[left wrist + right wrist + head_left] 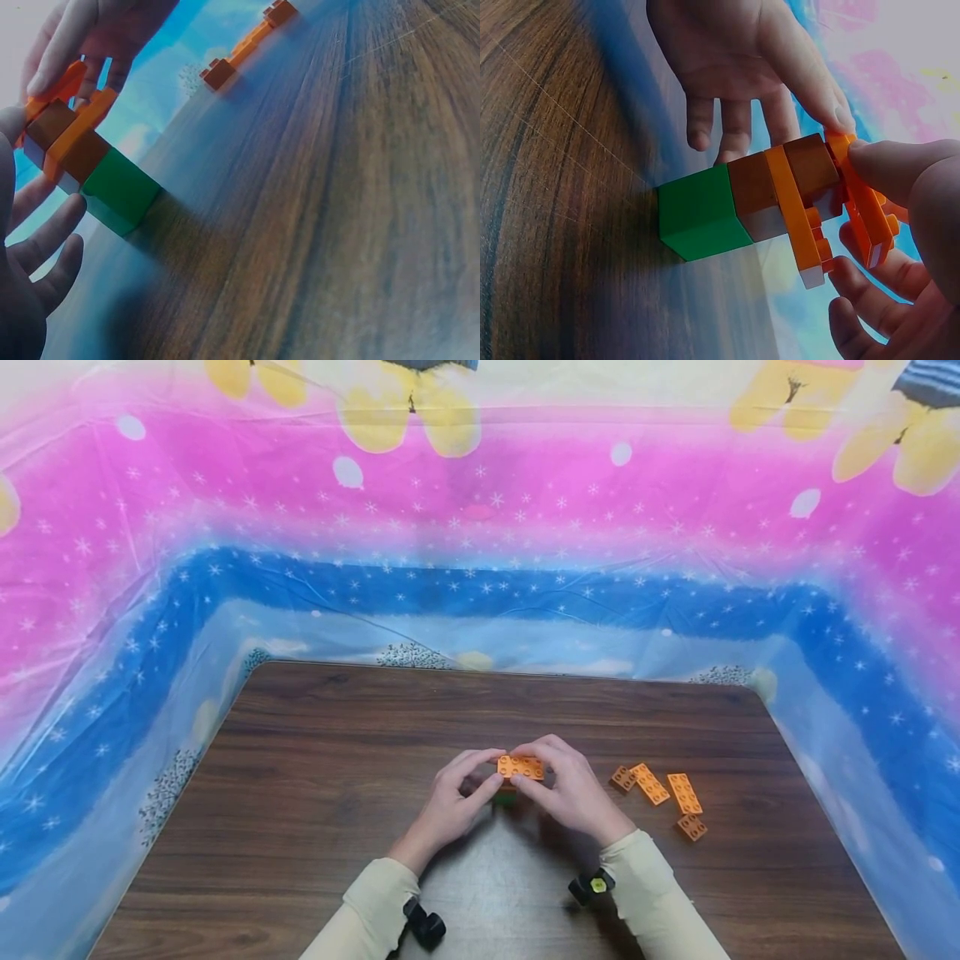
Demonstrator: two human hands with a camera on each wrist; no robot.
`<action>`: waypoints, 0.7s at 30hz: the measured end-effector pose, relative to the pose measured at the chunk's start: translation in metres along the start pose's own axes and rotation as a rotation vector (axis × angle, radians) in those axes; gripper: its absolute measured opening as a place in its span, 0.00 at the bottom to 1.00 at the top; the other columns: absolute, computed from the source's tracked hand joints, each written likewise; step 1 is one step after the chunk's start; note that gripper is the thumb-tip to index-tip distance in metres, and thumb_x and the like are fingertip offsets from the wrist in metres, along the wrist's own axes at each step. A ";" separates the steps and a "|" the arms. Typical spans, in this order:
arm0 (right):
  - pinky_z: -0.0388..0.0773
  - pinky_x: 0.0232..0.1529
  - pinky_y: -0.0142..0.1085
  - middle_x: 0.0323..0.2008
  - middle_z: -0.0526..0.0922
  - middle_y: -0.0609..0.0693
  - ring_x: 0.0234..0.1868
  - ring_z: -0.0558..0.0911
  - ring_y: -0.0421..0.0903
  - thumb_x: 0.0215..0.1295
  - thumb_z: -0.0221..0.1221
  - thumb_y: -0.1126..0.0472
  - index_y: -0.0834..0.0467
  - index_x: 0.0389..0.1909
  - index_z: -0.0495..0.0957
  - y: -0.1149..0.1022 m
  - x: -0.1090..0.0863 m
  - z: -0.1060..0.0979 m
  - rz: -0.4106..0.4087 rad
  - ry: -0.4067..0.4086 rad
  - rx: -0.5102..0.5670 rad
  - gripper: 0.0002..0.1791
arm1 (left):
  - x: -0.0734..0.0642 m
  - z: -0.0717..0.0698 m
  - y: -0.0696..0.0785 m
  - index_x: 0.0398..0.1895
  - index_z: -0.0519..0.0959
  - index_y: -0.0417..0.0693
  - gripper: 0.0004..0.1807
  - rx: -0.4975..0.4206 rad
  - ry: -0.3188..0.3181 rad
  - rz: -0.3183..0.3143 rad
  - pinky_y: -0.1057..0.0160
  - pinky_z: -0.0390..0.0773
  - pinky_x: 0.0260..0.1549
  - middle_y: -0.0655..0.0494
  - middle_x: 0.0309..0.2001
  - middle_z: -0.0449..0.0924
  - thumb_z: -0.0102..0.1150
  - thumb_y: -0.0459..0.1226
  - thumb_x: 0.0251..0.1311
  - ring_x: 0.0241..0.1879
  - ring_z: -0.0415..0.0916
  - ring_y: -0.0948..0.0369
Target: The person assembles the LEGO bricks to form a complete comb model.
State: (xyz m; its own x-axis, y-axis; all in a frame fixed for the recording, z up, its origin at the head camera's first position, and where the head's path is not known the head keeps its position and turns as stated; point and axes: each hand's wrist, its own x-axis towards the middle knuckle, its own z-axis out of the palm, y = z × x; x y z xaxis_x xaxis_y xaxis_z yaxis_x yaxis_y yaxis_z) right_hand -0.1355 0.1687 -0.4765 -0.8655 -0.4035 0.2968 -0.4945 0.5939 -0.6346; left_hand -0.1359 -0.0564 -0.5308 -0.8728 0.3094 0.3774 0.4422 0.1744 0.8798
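Note:
A small tower of toy building bricks stands upright on the table. A green brick (705,214) is its base, then come a brown brick (754,191), a thin orange brick (795,210) and another brown brick (814,165). Over the top lies a second thin orange brick (520,767), slightly tilted, with a narrow gap beneath it in the right wrist view. My left hand (453,802) pinches its left end between thumb and forefinger. At the other end, my right hand (573,789) pinches it too. The remaining fingers of both hands spread beside the tower.
To the right on the wooden table (337,718) lie more bricks: an orange brick (649,784) beside a brown brick (622,778), and an orange brick (684,793) above a brown brick (692,827). A patterned pink and blue cloth (480,585) surrounds the table's far and side edges.

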 end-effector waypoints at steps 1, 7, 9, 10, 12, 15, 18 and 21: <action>0.81 0.40 0.41 0.50 0.82 0.41 0.43 0.78 0.39 0.69 0.71 0.53 0.47 0.57 0.84 0.000 0.000 0.000 0.003 0.000 0.000 0.17 | 0.000 0.000 0.000 0.66 0.80 0.52 0.19 0.003 -0.001 -0.002 0.57 0.85 0.44 0.57 0.59 0.82 0.61 0.39 0.76 0.45 0.83 0.53; 0.80 0.40 0.39 0.49 0.82 0.41 0.42 0.78 0.39 0.69 0.70 0.52 0.46 0.57 0.84 0.002 -0.001 0.002 0.012 0.004 -0.001 0.17 | -0.001 0.000 0.001 0.67 0.80 0.49 0.20 0.005 -0.007 -0.018 0.57 0.85 0.45 0.58 0.60 0.81 0.61 0.41 0.76 0.47 0.83 0.53; 0.80 0.40 0.38 0.49 0.82 0.41 0.42 0.77 0.39 0.70 0.70 0.52 0.46 0.58 0.84 0.003 -0.001 0.003 0.012 0.004 -0.002 0.17 | -0.001 0.000 0.000 0.67 0.80 0.50 0.19 0.008 -0.004 -0.014 0.56 0.85 0.44 0.58 0.60 0.81 0.61 0.41 0.76 0.46 0.83 0.53; 0.79 0.40 0.38 0.49 0.82 0.41 0.42 0.77 0.39 0.70 0.70 0.52 0.46 0.58 0.84 0.003 -0.002 0.003 0.012 0.003 -0.001 0.17 | -0.001 0.000 0.000 0.67 0.80 0.51 0.19 0.011 -0.003 -0.009 0.56 0.85 0.44 0.58 0.59 0.81 0.61 0.41 0.76 0.46 0.83 0.53; 0.79 0.39 0.36 0.49 0.82 0.40 0.41 0.77 0.39 0.71 0.69 0.52 0.46 0.58 0.84 0.004 -0.002 0.004 0.017 0.001 -0.002 0.17 | -0.001 0.001 -0.001 0.66 0.81 0.52 0.19 0.015 0.002 0.005 0.56 0.85 0.43 0.57 0.59 0.82 0.62 0.40 0.76 0.45 0.83 0.52; 0.77 0.37 0.35 0.49 0.82 0.40 0.40 0.76 0.39 0.71 0.69 0.52 0.46 0.58 0.83 0.005 -0.003 0.005 0.028 -0.004 0.006 0.17 | -0.001 0.001 -0.003 0.66 0.81 0.54 0.18 0.022 0.013 0.029 0.56 0.86 0.42 0.57 0.58 0.82 0.62 0.39 0.75 0.44 0.83 0.53; 0.76 0.36 0.35 0.49 0.83 0.40 0.39 0.76 0.40 0.72 0.68 0.51 0.46 0.58 0.83 0.005 -0.003 0.006 0.039 -0.008 0.011 0.17 | -0.001 0.001 -0.003 0.65 0.82 0.55 0.18 0.026 0.021 0.040 0.57 0.86 0.41 0.56 0.56 0.83 0.63 0.38 0.75 0.43 0.83 0.54; 0.75 0.36 0.35 0.49 0.83 0.41 0.39 0.75 0.41 0.72 0.68 0.50 0.46 0.58 0.83 0.004 -0.003 0.006 0.044 -0.012 0.011 0.17 | 0.000 0.002 -0.004 0.64 0.82 0.53 0.18 0.022 0.030 0.051 0.57 0.86 0.39 0.55 0.54 0.84 0.63 0.37 0.74 0.41 0.83 0.54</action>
State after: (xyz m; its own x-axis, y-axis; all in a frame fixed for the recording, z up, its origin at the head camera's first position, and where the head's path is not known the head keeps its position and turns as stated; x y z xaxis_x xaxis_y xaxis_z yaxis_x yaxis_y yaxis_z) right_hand -0.1347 0.1683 -0.4840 -0.8854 -0.3852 0.2603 -0.4551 0.6036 -0.6547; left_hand -0.1370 -0.0550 -0.5353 -0.8547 0.2904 0.4303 0.4903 0.1793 0.8529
